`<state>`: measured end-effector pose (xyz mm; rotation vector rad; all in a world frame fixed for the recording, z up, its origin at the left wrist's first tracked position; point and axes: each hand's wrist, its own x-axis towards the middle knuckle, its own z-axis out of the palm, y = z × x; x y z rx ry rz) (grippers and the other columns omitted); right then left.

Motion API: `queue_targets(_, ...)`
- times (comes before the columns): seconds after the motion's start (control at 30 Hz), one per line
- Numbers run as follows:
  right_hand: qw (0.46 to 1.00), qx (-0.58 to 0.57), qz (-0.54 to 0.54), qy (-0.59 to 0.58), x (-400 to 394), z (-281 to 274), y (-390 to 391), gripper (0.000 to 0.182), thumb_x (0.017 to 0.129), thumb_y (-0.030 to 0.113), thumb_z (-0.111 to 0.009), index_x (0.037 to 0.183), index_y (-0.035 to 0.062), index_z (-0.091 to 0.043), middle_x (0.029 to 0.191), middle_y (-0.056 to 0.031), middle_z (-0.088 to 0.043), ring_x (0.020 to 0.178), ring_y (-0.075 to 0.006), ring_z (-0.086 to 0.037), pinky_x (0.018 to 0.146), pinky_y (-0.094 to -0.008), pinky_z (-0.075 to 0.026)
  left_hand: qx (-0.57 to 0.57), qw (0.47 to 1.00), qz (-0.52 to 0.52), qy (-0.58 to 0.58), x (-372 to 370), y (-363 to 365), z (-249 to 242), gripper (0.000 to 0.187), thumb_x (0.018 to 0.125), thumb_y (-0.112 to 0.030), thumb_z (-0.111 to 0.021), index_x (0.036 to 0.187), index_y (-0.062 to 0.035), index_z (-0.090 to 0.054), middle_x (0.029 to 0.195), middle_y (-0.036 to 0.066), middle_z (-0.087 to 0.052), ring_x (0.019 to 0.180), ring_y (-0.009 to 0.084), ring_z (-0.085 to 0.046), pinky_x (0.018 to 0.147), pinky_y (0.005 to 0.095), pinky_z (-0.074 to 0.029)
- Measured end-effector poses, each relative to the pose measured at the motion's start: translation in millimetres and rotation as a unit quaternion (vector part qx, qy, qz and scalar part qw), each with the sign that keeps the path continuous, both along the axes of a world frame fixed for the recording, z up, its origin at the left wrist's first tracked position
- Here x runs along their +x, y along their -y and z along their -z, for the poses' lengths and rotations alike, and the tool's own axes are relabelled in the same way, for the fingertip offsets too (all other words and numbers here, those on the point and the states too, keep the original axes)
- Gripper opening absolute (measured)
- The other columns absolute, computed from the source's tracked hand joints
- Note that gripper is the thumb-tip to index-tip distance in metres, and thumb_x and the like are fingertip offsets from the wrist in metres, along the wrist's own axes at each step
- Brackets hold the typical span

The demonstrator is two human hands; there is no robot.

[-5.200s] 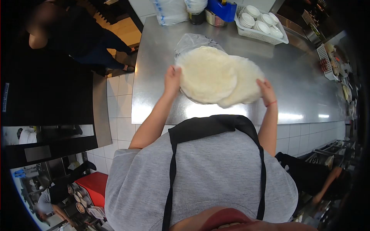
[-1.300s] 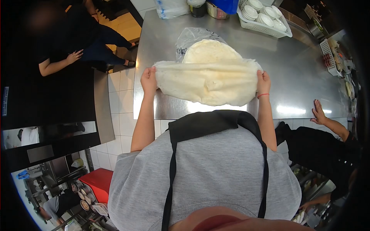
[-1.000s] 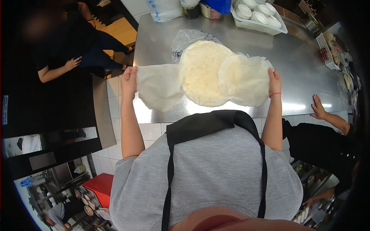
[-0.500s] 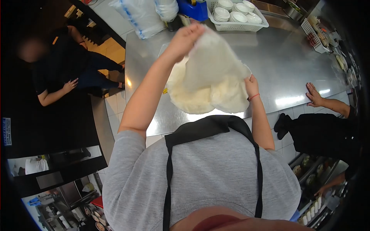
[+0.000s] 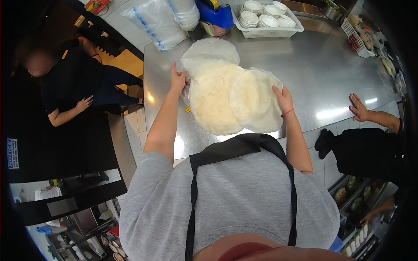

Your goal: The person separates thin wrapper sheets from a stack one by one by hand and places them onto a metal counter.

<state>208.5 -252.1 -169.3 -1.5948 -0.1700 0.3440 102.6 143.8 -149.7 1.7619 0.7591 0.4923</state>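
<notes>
Several thin, round, pale dough sheets [image 5: 213, 95] overlap on the steel table in front of me. One translucent dough sheet [image 5: 211, 50] lies at the far end of the pile, its edge reaching past the others. My left hand [image 5: 177, 80] is at the pile's left edge, fingers spread and the index finger stretched out, beside some clear plastic. On the right, my right hand [image 5: 284, 101] pinches the edge of the right-hand dough sheet [image 5: 257, 100] between thumb and fingers. A small yellow piece [image 5: 188, 109] shows by the pile's left edge.
Behind the pile are plastic-wrapped packs [image 5: 152, 26], a blue tape dispenser [image 5: 222, 17] and a white basket [image 5: 270, 32] of small white dishes. A co-worker's hand [image 5: 359, 108] rests on the steel table [image 5: 322, 74] at right. Another person [image 5: 82, 78] stands at left.
My left hand has let go of the translucent sheet it held up, and moved left and down. That sheet now lies flat at the far end. My right hand stays at the right edge.
</notes>
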Motion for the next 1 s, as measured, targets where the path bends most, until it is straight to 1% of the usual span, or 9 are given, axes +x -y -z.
queue_targets(0.17,0.997,0.001,-0.078,0.028,5.5,-21.3,-8.4,0.031,0.084,0.026,-0.059,0.1,-0.001,-0.058,0.089,-0.0045,-0.062,0.078,-0.0097,-0.055,0.07,-0.0231,-0.044,0.03,0.998,-0.037,0.039,-25.6,8.1,-8.5,0.068,0.082,-0.014,-0.061,0.136,-0.0076,-0.021,0.091,0.008,-0.056,0.055,0.0119,-0.055,0.048,0.0231,-0.043)
queue_targets(0.27,0.99,0.029,-0.118,0.07,-6.8,-82.0,-31.5,0.027,0.085,0.023,-0.059,0.099,-0.0002,-0.058,0.087,-0.0021,-0.061,0.077,-0.0074,-0.052,0.069,-0.021,-0.042,0.053,0.997,0.026,0.054,-28.9,37.5,-36.1,0.064,0.083,-0.02,-0.06,0.134,-0.007,-0.024,0.096,0.008,-0.055,0.062,0.0132,-0.057,0.054,0.0247,-0.045)
queue_targets(0.4,0.969,0.126,-0.101,0.185,-20.0,-160.9,-57.8,0.02,0.086,0.017,-0.057,0.097,0.0006,-0.059,0.086,-0.001,-0.061,0.075,-0.0055,-0.051,0.066,-0.0206,-0.042,-0.226,0.936,0.254,0.088,-45.1,117.7,-109.0,0.064,0.089,-0.052,-0.039,0.134,-0.0096,-0.025,0.115,0.011,-0.049,0.097,0.0213,-0.054,0.076,0.032,-0.046)
queue_targets(0.57,0.908,0.019,-0.137,0.395,-58.4,-225.8,-72.5,0.018,0.083,0.014,-0.058,0.098,0.0044,-0.059,0.084,-0.0039,-0.062,0.074,-0.009,-0.056,0.062,-0.0251,-0.046,-0.376,0.858,0.309,0.162,-63.9,138.5,-116.5,0.068,0.088,-0.06,-0.027,0.134,-0.0101,-0.026,0.123,0.017,-0.044,0.108,0.0274,-0.05,0.087,0.0393,-0.045)
queue_targets(0.67,0.854,-0.088,-0.255,0.445,-83.5,-195.1,-97.0,0.026,0.077,0.017,-0.062,0.1,0.0074,-0.056,0.085,-0.0068,-0.062,0.071,-0.0202,-0.06,0.064,-0.0312,-0.048,-0.447,0.846,0.231,0.176,-86.0,124.8,-93.0,0.066,0.089,-0.058,-0.027,0.134,-0.0094,-0.026,0.124,0.015,-0.043,0.109,0.0261,-0.049,0.087,0.0392,-0.045)
queue_targets(0.77,0.835,-0.181,-0.425,0.3,-106.2,-104.6,-116.4,0.034,0.074,0.017,-0.066,0.106,0.0098,-0.054,0.078,-0.0072,-0.056,0.068,-0.0177,-0.055,0.064,-0.0282,-0.045,-0.506,0.834,0.166,0.14,-112.9,113.0,-53.1,0.07,0.089,-0.052,-0.037,0.137,-0.0069,-0.014,0.125,0.017,-0.041,0.111,0.0274,-0.048,0.089,0.0406,-0.043)
queue_targets(0.8,0.81,-0.221,-0.491,0.23,-112.0,-81.5,-117.6,0.038,0.074,0.02,-0.067,0.107,0.0102,-0.053,0.073,-0.0058,-0.054,0.066,-0.0183,-0.054,0.063,-0.029,-0.044,-0.46,0.867,0.147,0.12,-120.8,111.4,-36.0,0.067,0.09,-0.044,-0.043,0.138,-0.0075,-0.013,0.126,0.016,-0.041,0.111,0.0273,-0.048,0.09,0.0408,-0.042)
queue_targets(0.87,0.806,-0.219,-0.5,0.228,-129.0,-54.3,-113.0,0.039,0.073,0.021,-0.068,0.107,0.01,-0.053,0.07,-0.0054,-0.052,0.065,-0.0184,-0.054,0.062,-0.0294,-0.044,-0.431,0.892,0.087,0.104,-132.3,110.1,-26.3,0.067,0.086,-0.018,-0.057,0.137,-0.0079,-0.015,0.124,0.015,-0.042,0.11,0.0251,-0.048,0.091,0.0399,-0.042)
queue_targets(1.0,0.831,-0.19,-0.481,0.206,-127.8,-44.1,-109.3,0.034,0.074,0.017,-0.068,0.103,0.0063,-0.054,0.064,-0.003,-0.048,0.06,-0.0131,-0.05,0.058,-0.0267,-0.042,-0.39,0.908,0.094,0.122,-137.4,110.7,-11.6,0.064,0.082,-0.01,-0.06,0.134,-0.0063,-0.021,0.117,0.014,-0.048,0.105,0.0213,-0.051,0.088,0.0364,-0.044)
